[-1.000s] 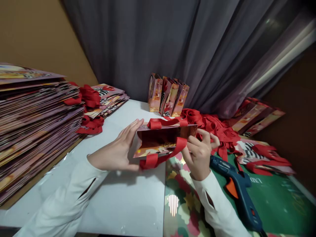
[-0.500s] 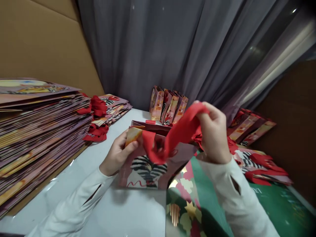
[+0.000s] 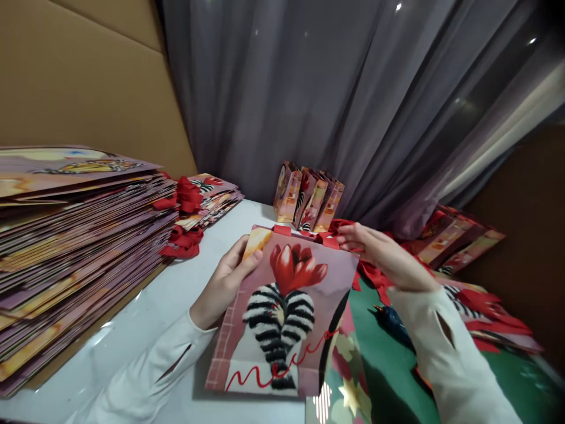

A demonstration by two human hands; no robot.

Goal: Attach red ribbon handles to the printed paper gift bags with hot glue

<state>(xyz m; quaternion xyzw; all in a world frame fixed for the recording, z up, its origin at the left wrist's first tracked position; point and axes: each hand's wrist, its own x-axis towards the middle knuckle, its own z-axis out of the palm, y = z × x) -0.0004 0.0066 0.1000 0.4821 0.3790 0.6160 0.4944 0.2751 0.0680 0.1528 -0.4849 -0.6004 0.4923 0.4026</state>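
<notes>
My left hand (image 3: 225, 280) grips the upper left edge of a pink paper gift bag (image 3: 282, 318), thumb on its front. The bag is tilted towards me and shows a zebra-striped figure topped by a red flower, with red lettering below. Along the bag's mouth, short pieces of red ribbon (image 3: 326, 240) show; the rest of the ribbon is hidden. At the upper right corner is my right hand (image 3: 366, 244), its fingers stretched out flat by the rim and the ribbon. Nothing is seen gripped in it.
Flat bags (image 3: 88, 235) are piled high on the left, beside a smaller stack (image 3: 212, 197). Several opened bags (image 3: 306, 197) stand at the back. A dark blue tool (image 3: 391, 321) with a pointed metal tip lies under my right forearm. More bags (image 3: 459, 235) lean on the right.
My right hand has let go of the red ribbon loop it held up and has opened. The ribbon has dropped from the bag's front, and the bag now faces me more fully.
</notes>
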